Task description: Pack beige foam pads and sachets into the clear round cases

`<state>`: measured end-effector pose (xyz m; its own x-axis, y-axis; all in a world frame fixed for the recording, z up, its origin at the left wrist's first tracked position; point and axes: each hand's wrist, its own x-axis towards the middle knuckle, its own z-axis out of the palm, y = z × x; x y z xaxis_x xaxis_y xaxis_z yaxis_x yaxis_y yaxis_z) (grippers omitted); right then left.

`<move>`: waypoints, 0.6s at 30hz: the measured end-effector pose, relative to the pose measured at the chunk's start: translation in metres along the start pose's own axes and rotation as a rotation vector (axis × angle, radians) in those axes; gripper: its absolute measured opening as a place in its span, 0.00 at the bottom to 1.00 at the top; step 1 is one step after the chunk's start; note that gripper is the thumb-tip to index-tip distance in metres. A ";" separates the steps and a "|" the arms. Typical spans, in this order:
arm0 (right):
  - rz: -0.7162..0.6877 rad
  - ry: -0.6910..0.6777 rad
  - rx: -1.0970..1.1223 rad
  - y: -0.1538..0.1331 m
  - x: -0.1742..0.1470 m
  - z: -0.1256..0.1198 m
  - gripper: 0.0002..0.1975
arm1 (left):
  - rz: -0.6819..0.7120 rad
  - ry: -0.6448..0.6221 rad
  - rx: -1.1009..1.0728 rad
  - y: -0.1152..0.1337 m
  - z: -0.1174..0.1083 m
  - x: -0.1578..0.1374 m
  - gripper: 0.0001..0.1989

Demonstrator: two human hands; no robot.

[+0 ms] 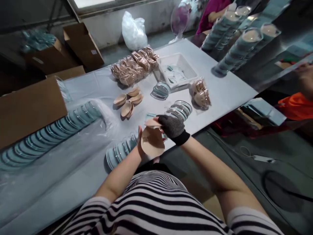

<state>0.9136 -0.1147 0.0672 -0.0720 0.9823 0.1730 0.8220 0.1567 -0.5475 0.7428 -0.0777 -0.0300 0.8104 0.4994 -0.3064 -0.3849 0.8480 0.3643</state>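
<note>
My left hand (140, 146), bare, is closed around a beige cup-shaped pad (153, 146), its hollow side facing me. My right hand (172, 126), in a dark speckled glove, pinches a beige flap (152, 122) at the pad's upper edge; whether this is a separate pad I cannot tell. Just beyond lies a small printed teal card (150, 116). A row of clear round cases (180, 110) rests past my right hand, and another row (121, 150) sits beside my left forearm. Loose beige pads (127, 109) are grouped farther up the table.
Bagged beige pads (132, 69) lie near a white basket (184, 65), with a smaller bag (201, 94) at right. Clear cases (160, 89) stand by the basket. A long case row (53, 133) lies left. Tall stacks (238, 52) and co-workers' arms are at right.
</note>
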 end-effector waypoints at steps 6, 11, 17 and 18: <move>-0.124 -0.269 0.027 -0.014 -0.038 0.042 0.48 | -0.026 0.416 -0.029 0.030 0.009 0.013 0.25; 0.333 -0.095 0.098 0.011 -0.034 0.049 0.33 | 0.000 0.386 0.515 0.036 -0.008 0.025 0.34; 0.688 0.161 0.288 0.012 -0.133 0.115 0.26 | 0.246 -0.026 1.710 0.026 -0.068 0.001 0.14; 0.720 0.183 0.279 0.007 -0.153 0.132 0.27 | 0.252 -0.108 1.847 0.027 -0.074 -0.001 0.12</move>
<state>0.8555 -0.2503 -0.0710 0.5372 0.8233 -0.1831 0.4573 -0.4668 -0.7570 0.6990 -0.0425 -0.0851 0.8674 0.4917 -0.0772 0.3595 -0.5116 0.7804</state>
